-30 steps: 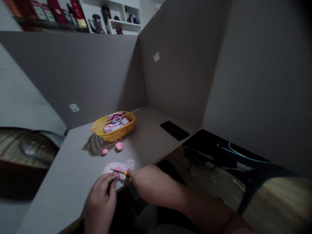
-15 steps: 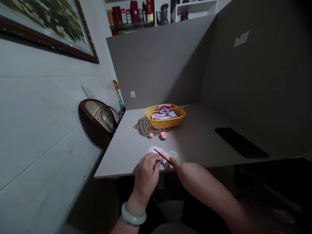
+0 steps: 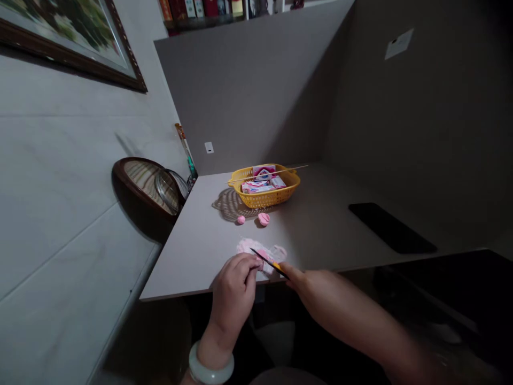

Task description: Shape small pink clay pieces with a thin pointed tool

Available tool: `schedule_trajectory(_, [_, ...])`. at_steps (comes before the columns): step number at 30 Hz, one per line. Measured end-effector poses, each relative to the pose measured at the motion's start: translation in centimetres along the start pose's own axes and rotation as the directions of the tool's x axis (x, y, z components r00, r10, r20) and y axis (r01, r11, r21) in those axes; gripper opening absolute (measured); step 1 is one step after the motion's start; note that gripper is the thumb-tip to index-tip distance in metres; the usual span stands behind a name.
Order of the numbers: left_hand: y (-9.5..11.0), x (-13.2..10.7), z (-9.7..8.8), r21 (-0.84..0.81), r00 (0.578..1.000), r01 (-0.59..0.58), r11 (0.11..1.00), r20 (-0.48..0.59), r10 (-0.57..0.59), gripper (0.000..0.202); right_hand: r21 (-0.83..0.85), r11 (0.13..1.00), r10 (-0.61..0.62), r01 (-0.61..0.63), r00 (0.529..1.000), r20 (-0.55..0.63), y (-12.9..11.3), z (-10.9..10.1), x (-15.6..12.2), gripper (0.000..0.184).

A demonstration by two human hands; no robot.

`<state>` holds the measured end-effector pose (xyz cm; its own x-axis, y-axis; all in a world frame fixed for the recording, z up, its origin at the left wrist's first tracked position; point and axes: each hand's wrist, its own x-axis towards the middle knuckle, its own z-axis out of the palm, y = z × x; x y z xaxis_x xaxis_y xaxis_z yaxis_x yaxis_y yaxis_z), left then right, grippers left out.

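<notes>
almost no change from half a second back: same two-handed hold, same slant of the tool, only a slight drift of the head view; at the near edge of a pale laminate table [image 3: 188,251], a slim black-and-yellow stick [image 3: 269,263], perhaps a pencil or clay tool, held low over a crumpled pink sheet [image 3: 245,246]; long axis slanting from the right hand [image 3: 295,279] up and leftward, dark tip pointing away from the body, just above the left hand [image 3: 233,294]; right fingers [image 3: 285,272] closed narrow around the stick's yellow end, partly hidden; left fingers [image 3: 251,263] drawn into a narrow pinch at the sheet, the thing pinched hard to tell in this dim view; a jade bangle [image 3: 211,364] on the left wrist; farther along the table, two pink lumps [image 3: 263,218] beside a woven mat [image 3: 228,206]; past them, a yellow plastic basket [image 3: 288,184] with printed boxes [image 3: 256,187] inside and a wooden skewer [image 3: 267,174] across it; off to the right, a black phone [image 3: 390,227].
</notes>
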<state>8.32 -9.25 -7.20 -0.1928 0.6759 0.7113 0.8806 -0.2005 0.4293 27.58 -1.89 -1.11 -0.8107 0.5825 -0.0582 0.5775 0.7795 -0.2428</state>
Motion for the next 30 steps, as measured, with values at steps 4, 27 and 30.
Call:
schedule_trajectory(4, [0.0, 0.0, 0.0, -0.012, 1.000, 0.003, 1.000, 0.009, -0.003, 0.022, -0.067, 0.998, 0.001, 0.000, 1.000, 0.010, 0.3, -0.2, -0.9, 0.052])
schedule_trajectory(27, [0.2, 0.4, -0.1, 0.001, 1.000, 0.018, 1.000, 0.004, -0.018, 0.018, 0.018, 1.000, 0.016, -0.015, 0.998, -0.060, 0.4, 1.6, -1.1, 0.039])
schedule_trajectory(30, [0.0, 0.3, -0.1, 0.005, 1.000, 0.002, 1.000, 0.008, -0.002, 0.019, -0.021, 1.000, 0.022, -0.023, 0.998, -0.057, -0.1, 1.3, -0.8, 0.042])
